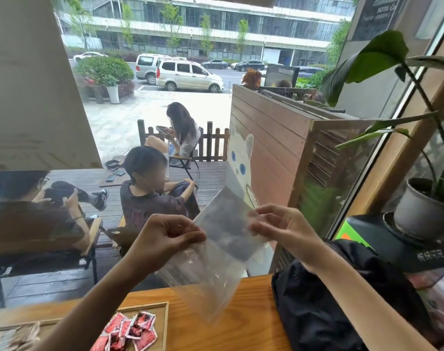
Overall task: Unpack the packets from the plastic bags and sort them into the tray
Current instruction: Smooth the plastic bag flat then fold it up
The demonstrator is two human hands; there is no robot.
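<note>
Packets in red foil, small and square (132, 330), lie heaped in the right compartment of a shallow wooden tray with a raised rim (165, 323) at the near edge of the orange-brown wooden table (241, 312). The picture's bottom edge cuts the heap and the tray off, and the left forearm crosses in front of the tray's middle. Brownish packets (21, 335) in the compartment further left are too blurred to make out.

Above the table a clear, empty-looking plastic bag (215, 269) hangs in the air, its lower corner just above the tabletop. The left hand (165, 239) pinches the bag's upper left edge between curled fingers and thumb. The right hand (279, 226) grips the upper right edge, fingers bent over the plastic, which blurs their tips. Whether anything small sits inside the bag cannot be told.

Right of the bag a crumpled black fabric bag (329, 300) lies on the table, partly behind the right forearm. Beyond it a grey pot with a leafy green plant (423, 214) stands on a black box (382, 239) with unreadable lettering.

Through the window, three people sit on a wooden deck (203, 178), with a slatted wooden screen bearing a painted white cat (266, 138) beside them, then parked cars (188, 74) and a glass-fronted building.
</note>
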